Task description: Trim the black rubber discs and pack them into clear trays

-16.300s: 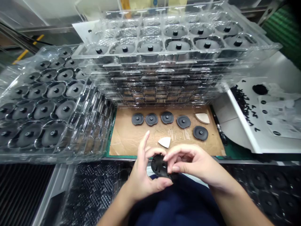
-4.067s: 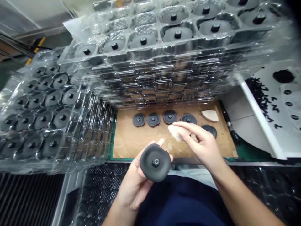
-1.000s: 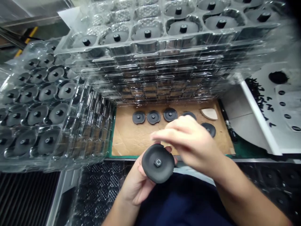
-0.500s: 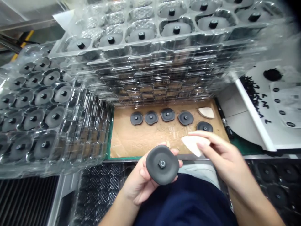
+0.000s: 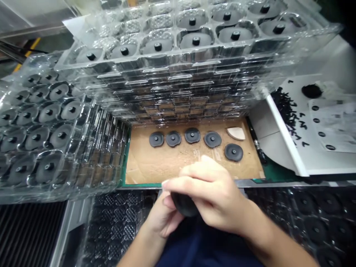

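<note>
My left hand [image 5: 160,218] is closed around the edge of a dark grey, rounded disc part [image 5: 185,205], held low in front of my body. Over the disc lies my right hand [image 5: 214,189], fingers curled and covering most of its face. The white wedge-shaped pad that the right hand gripped earlier is now mostly or wholly hidden beneath the fingers. Beyond the hands, several similar discs, among them a nearby disc [image 5: 233,152], rest on a cardboard sheet [image 5: 150,167]. Another pale wedge-shaped pad [image 5: 236,133] lies at the sheet's upper right.
A tall stack of clear plastic trays [image 5: 167,81] filled with discs stands behind the cardboard. More stacked trays [image 5: 91,148] rise at the left. On the right are a white divider [image 5: 287,137], a black pen-like tool [image 5: 257,142] and a heap of small black parts [image 5: 283,107].
My right hand has moved left and down with the white pad, onto the disc in my left hand, covering it. The view has shifted slightly.
</note>
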The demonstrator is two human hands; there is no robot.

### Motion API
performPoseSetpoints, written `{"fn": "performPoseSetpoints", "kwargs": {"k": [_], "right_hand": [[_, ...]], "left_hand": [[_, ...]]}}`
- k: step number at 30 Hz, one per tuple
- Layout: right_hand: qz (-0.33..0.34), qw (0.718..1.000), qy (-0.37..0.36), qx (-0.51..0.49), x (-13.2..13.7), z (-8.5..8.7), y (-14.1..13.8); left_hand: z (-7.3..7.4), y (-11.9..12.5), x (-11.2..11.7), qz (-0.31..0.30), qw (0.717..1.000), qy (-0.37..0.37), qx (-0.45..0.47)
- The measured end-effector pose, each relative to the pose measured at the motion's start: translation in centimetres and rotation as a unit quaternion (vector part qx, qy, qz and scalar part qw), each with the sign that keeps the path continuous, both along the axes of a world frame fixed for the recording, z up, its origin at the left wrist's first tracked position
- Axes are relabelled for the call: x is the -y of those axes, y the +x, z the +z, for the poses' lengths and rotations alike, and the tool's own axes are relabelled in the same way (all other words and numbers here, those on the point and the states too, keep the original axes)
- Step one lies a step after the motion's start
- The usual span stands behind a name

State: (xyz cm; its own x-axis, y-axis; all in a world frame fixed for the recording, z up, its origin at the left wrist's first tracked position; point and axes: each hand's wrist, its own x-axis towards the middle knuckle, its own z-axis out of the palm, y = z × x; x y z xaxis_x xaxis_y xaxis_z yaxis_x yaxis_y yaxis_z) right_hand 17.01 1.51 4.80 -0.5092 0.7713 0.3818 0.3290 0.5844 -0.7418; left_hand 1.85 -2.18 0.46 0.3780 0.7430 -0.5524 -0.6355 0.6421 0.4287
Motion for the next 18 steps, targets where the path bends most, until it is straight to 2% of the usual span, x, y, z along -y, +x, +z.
{"fn": "performPoseSetpoints", "kwargs": {"k": [3,4,6,8,10,12,13,14,15,16,18], "right_hand": [[-0.121,0.991,0.013,0.056,1.8,0.2,-0.4],[-0.139,0.988,0.013,0.07,2.3,0.2,-0.3],[-0.128,0.99,-0.022,0.046,3.2,0.0,0.1],[-0.088,0.986,-0.14,-0.03,3.5,-0.8,0.6],[-0.071,0.945,-0.291,-0.131,3.4,-2.0,1.0],[-0.121,0.879,-0.401,-0.229,3.1,-3.4,1.5],[-0.165,0.846,-0.432,-0.266,2.9,-4.1,1.7],[-0.214,0.82,-0.445,-0.29,2.8,-4.5,2.0],[-0.257,0.806,-0.444,-0.295,2.7,-4.7,2.2],[-0.288,0.807,-0.429,-0.286,2.7,-4.6,2.3],[-0.318,0.844,-0.356,-0.243,2.7,-3.7,2.2]], "left_hand": [[-0.1,-0.1,-0.3,0.029,0.999,0.024,-0.002],[-0.3,-0.2,-0.4,0.037,0.999,0.026,-0.004],[-0.6,-0.2,-0.4,0.046,0.999,0.021,-0.005],[-0.7,0.0,-0.5,0.056,0.998,0.017,-0.001],[-0.6,0.3,-0.7,0.068,0.998,0.015,-0.002],[-0.2,0.5,-0.9,0.079,0.997,0.014,-0.005],[-0.1,0.5,-0.9,0.08,0.997,0.012,-0.005],[0.1,0.5,-1.0,0.079,0.997,0.009,-0.004],[0.2,0.5,-1.1,0.078,0.997,0.007,-0.003],[0.3,0.5,-1.1,0.077,0.997,0.008,-0.003],[0.4,0.5,-1.1,0.072,0.997,0.014,-0.005]]}}
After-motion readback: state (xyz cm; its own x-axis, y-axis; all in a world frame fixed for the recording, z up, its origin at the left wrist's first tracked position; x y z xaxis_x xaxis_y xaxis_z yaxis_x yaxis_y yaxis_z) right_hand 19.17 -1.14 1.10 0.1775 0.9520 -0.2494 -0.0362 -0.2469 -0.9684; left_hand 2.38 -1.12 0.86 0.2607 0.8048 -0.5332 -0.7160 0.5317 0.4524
